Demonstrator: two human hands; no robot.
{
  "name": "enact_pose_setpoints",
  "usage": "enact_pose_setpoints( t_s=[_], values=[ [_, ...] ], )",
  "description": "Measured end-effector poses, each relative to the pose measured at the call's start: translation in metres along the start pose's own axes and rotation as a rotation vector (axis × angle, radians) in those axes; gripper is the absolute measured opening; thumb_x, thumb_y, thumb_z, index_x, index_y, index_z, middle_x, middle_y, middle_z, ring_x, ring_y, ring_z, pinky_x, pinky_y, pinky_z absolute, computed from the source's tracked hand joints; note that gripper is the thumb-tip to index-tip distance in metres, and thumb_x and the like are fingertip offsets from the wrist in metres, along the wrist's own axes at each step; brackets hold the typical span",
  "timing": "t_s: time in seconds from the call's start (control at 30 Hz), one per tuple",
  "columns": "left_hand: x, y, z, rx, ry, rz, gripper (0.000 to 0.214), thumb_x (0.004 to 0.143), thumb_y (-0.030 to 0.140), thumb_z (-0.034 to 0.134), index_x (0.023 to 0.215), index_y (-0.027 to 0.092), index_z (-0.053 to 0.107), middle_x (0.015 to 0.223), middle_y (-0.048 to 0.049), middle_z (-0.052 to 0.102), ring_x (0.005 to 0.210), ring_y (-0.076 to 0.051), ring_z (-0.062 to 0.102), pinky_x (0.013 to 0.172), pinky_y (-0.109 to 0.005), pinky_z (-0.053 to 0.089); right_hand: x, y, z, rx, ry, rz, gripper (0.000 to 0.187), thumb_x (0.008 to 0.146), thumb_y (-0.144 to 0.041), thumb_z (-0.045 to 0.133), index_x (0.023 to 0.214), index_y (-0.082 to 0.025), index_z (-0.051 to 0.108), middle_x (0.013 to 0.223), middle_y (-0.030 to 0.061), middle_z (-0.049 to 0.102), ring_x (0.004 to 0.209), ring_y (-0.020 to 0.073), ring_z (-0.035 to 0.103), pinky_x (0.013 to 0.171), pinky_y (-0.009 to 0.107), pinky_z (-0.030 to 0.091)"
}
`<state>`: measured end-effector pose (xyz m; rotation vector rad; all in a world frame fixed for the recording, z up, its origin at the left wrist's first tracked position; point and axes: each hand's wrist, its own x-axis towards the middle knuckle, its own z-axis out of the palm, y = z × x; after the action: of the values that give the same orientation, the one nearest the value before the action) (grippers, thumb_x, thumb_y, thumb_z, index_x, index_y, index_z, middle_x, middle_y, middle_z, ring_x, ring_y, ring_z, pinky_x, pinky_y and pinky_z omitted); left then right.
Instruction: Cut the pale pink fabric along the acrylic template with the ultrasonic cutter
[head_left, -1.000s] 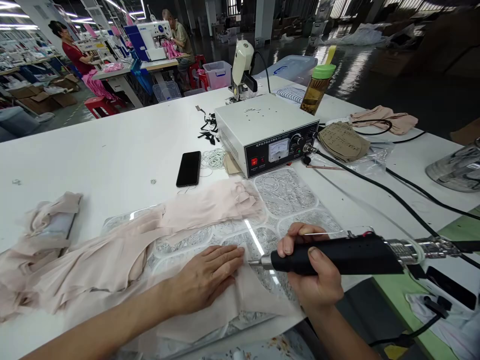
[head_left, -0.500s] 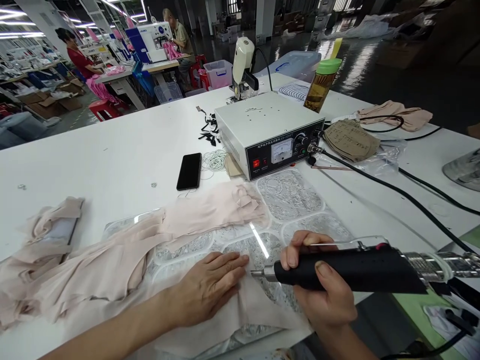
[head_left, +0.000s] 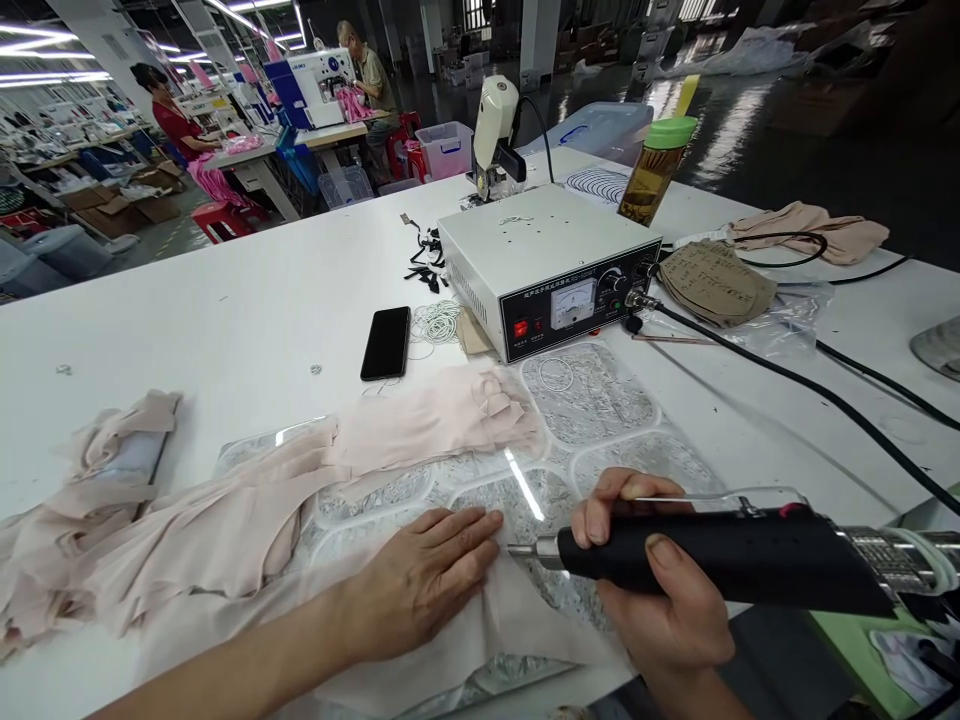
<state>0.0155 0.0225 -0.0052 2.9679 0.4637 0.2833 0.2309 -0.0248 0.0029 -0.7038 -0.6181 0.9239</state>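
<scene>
My left hand (head_left: 431, 575) lies flat, fingers stretched out, on a thin pale pink fabric piece (head_left: 517, 610). This fabric covers part of a clear patterned plastic sheet (head_left: 592, 400) on the table. In my right hand (head_left: 667, 590) is a black handheld ultrasonic welder (head_left: 720, 550), held nearly level with the fingers wrapped round its body. Its narrow metal tip points left, close to my left fingertips at the fabric's edge. Whether the tip touches the fabric I cannot tell. More pink fabric pieces (head_left: 435, 425) lie beyond and to the left of my left hand.
A welder control box (head_left: 577, 300) stands behind the sheet, its black cable (head_left: 810, 395) running right to the tool. Nearby are a phone (head_left: 385, 343), a green-lidded bottle (head_left: 656, 170), brown card patterns (head_left: 720, 283) and a sewing machine head (head_left: 495, 125). Two people sit at machines farther back.
The scene has shifted slightly to the right in the view. My hands and the welder keep nearly the same position relative to the fabric.
</scene>
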Motion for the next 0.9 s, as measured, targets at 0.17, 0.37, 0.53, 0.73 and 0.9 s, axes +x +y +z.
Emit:
enact_pose_setpoints(
  t_s=[0.17, 0.37, 0.53, 0.73, 0.9],
  values=[
    [-0.001, 0.0, 0.0003, 0.041, -0.026, 0.013, 0.027, 0.1, 0.015, 0.038, 0.124, 0.009, 0.05, 0.138, -0.0166, 0.053, 0.126, -0.027, 0.054, 0.096, -0.039, 0.048, -0.0004, -0.0003, 0.0005, -0.011, 0.011, 0.001, 0.014, 0.076, -0.033, 0.062, 0.085, -0.022, 0.064, 0.081, 0.0008, 0.054, 0.052, 0.0098, 0.054, 0.047, 0.028, 0.048],
    [-0.0019, 0.001, 0.0016, 0.049, -0.034, 0.011, 0.03, 0.101, 0.015, 0.034, 0.126, 0.009, 0.049, 0.14, -0.0169, 0.05, 0.126, -0.028, 0.053, 0.096, -0.039, 0.048, -0.0018, 0.0004, -0.0006, -0.023, -0.002, -0.008, 0.014, 0.078, -0.033, 0.061, 0.087, -0.022, 0.063, 0.082, 0.0009, 0.054, 0.053, 0.0097, 0.054, 0.048, 0.028, 0.049],
    [-0.0028, 0.0013, 0.003, 0.016, -0.04, -0.003, 0.031, 0.101, 0.015, 0.034, 0.128, 0.01, 0.049, 0.141, -0.0177, 0.049, 0.13, -0.028, 0.05, 0.098, -0.04, 0.047, -0.0002, -0.0036, -0.0018, -0.046, 0.012, -0.008, 0.014, 0.077, -0.034, 0.061, 0.085, -0.022, 0.063, 0.08, 0.0011, 0.055, 0.052, 0.0104, 0.054, 0.048, 0.029, 0.049],
    [-0.0009, 0.0002, 0.0009, 0.003, -0.03, -0.006, 0.027, 0.102, 0.018, 0.033, 0.122, 0.012, 0.051, 0.139, -0.0164, 0.052, 0.126, -0.027, 0.054, 0.096, -0.039, 0.047, 0.0028, -0.0095, -0.0041, -0.087, 0.025, -0.102, 0.014, 0.077, -0.032, 0.062, 0.085, -0.021, 0.061, 0.077, 0.0004, 0.053, 0.054, 0.0104, 0.053, 0.05, 0.029, 0.048],
    [0.0, -0.0003, 0.001, -0.017, -0.012, -0.001, 0.026, 0.102, 0.02, 0.035, 0.119, 0.01, 0.051, 0.138, -0.0168, 0.053, 0.122, -0.027, 0.056, 0.093, -0.039, 0.047, 0.005, -0.0048, -0.0016, -0.099, -0.006, -0.149, 0.014, 0.077, -0.029, 0.062, 0.089, -0.022, 0.061, 0.081, 0.0005, 0.053, 0.057, 0.0107, 0.054, 0.052, 0.029, 0.049]
  ],
)
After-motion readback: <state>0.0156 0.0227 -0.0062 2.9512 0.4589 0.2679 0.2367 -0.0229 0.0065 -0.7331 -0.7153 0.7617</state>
